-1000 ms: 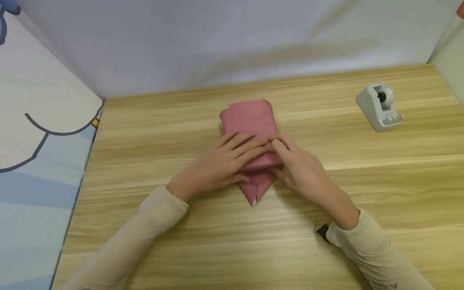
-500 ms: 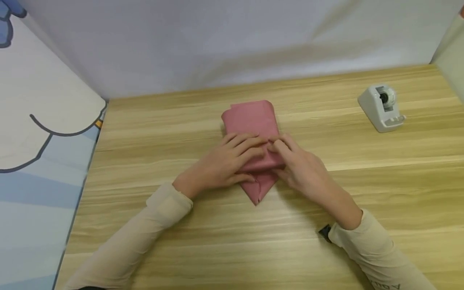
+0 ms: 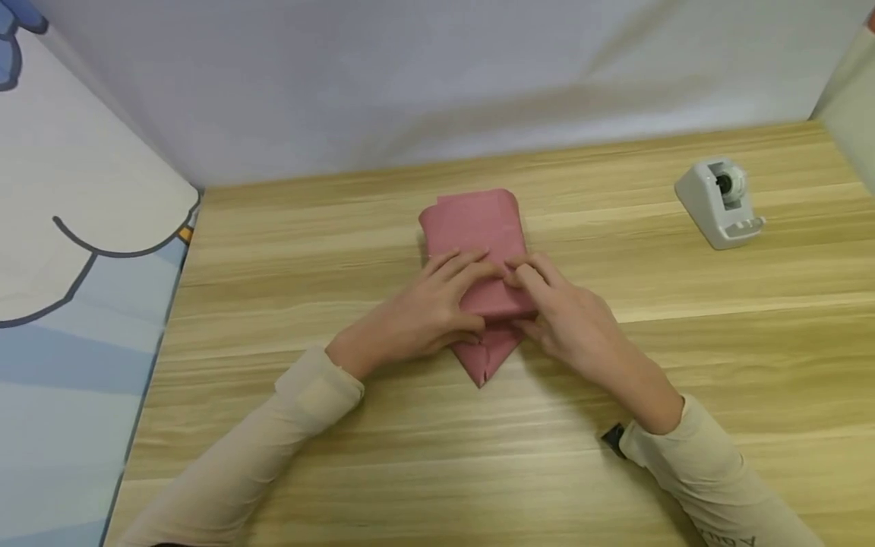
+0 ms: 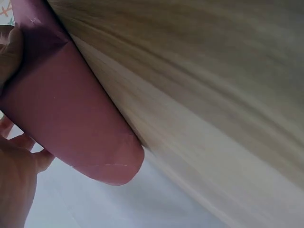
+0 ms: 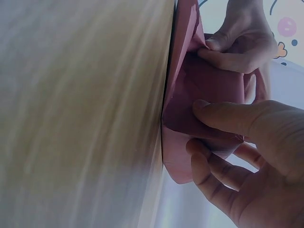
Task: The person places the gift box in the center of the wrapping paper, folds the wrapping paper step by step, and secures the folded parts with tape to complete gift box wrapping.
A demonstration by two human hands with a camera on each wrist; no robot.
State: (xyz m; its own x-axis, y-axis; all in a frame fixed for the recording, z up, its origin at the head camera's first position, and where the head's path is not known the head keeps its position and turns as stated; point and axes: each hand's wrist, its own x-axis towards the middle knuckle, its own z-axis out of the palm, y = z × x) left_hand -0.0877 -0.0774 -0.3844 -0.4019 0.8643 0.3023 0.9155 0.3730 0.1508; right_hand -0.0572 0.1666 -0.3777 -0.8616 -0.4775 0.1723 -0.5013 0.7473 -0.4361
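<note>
A box wrapped in pink paper [image 3: 472, 220] lies on the table in the head view, with a pointed paper flap [image 3: 481, 368] sticking out at its near end. Across its left side lies my left hand [image 3: 424, 315], fingers on the top and thumb at the near edge. The right wrist view shows this left hand [image 5: 244, 47] pinching the paper at that end. My right hand [image 3: 574, 319] grips the near right corner. Its thumb [image 5: 223, 114] presses the folded end while its other fingers lie along the side. The box's long side [image 4: 71, 109] fills the left wrist view.
A white tape dispenser [image 3: 718, 201] with a roll in it stands at the back right of the wooden table [image 3: 410, 471]. A small black object [image 3: 613, 439] shows beside the right sleeve. A pale backdrop [image 3: 437, 83] rises behind the table's far edge.
My left thumb has drawn up from the pointed flap to the box's near edge, and the left fingers are more bent. My right hand keeps its hold on the corner; the box stays put.
</note>
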